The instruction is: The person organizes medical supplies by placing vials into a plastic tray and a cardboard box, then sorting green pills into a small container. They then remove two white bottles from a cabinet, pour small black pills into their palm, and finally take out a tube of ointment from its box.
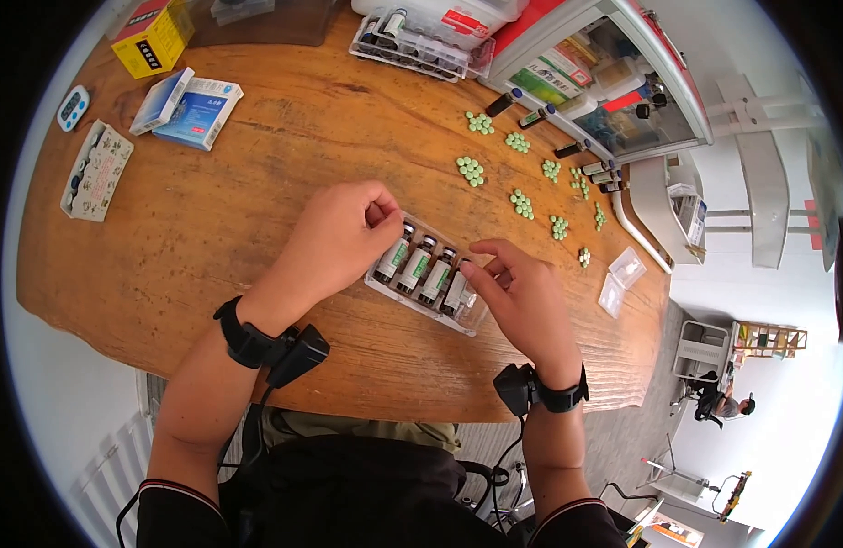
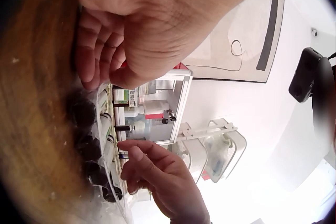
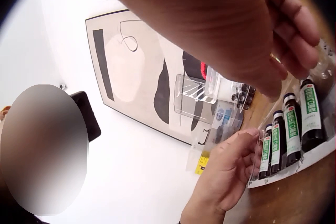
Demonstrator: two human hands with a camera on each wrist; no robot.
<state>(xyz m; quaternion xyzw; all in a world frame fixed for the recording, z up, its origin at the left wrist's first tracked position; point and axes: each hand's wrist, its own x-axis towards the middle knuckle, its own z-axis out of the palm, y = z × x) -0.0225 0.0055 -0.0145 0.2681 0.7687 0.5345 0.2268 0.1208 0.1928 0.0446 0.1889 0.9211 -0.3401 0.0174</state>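
Observation:
A clear plastic tray (image 1: pixel 412 308) holds several small dark bottles (image 1: pixel 414 271) with green and white labels, lying side by side. My left hand (image 1: pixel 341 239) is at the tray's far left corner, its curled fingers and thumb pinching the clear edge in the left wrist view. Over the tray's right end is my right hand (image 1: pixel 524 297), thumb and fingers apart, close to the rightmost bottle; contact cannot be told. The right wrist view shows the bottles (image 3: pixel 292 129) upright in their labels' direction, with my left hand (image 3: pixel 228 166) beside the tray's end.
Several clusters of green tablets (image 1: pixel 522 204) lie beyond my right hand, with dark bottles (image 1: pixel 573 149) near a glass-fronted cabinet (image 1: pixel 604 87). Blue boxes (image 1: pixel 197 114), a patterned carton (image 1: pixel 99 173) and a timer (image 1: pixel 73 108) are at the left. Clear packaging (image 1: pixel 626 268) lies right.

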